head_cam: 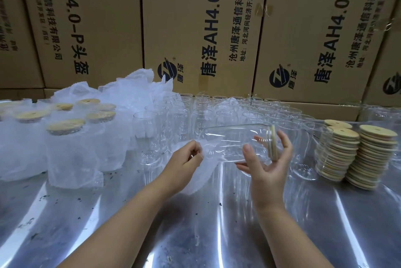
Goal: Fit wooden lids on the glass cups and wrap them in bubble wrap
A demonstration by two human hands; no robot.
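Observation:
A clear glass cup (234, 139) lies on its side above the metal table, its wooden lid (273, 144) fitted at the right end. My right hand (265, 163) cradles the lidded end from below, fingers spread around the lid. My left hand (186, 159) pinches the edge of a bubble wrap sheet (206, 172) at the cup's base end. The sheet hangs below the cup down to the table.
Several wrapped, lidded cups (69, 150) stand at the left beside a heap of bubble wrap (130, 91). Rows of bare glass cups (227, 109) fill the back. Two stacks of wooden lids (355, 154) stand at the right. Cardboard boxes (195, 28) wall off the rear.

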